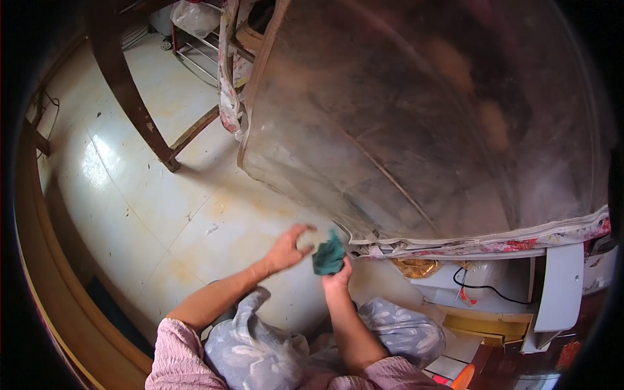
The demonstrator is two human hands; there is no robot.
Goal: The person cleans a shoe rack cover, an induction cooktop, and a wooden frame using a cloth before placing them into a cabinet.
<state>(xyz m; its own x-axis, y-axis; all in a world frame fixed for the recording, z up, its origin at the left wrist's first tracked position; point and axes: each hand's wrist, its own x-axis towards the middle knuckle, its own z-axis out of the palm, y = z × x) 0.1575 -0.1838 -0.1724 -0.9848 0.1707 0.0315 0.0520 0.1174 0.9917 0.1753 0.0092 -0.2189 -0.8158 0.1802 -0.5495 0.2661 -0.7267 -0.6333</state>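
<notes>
A crumpled green cloth (329,256) is gripped by my right hand (339,274), which holds it from below over the tiled floor. Just left of the cloth, my left hand (291,247) has its thumb and fingers apart and curved, with nothing seen between them. Both hands are in front of my knees, near the lower corner of a large clear plastic cover (390,161) with a zipped edge.
Right of my knees are a white panel (559,287), a black cable (492,291) and a yellow box (487,326). A brown wooden leg (124,87) stands at the upper left. A metal rack (200,56) stands behind. Small debris dots the tiled floor (161,204).
</notes>
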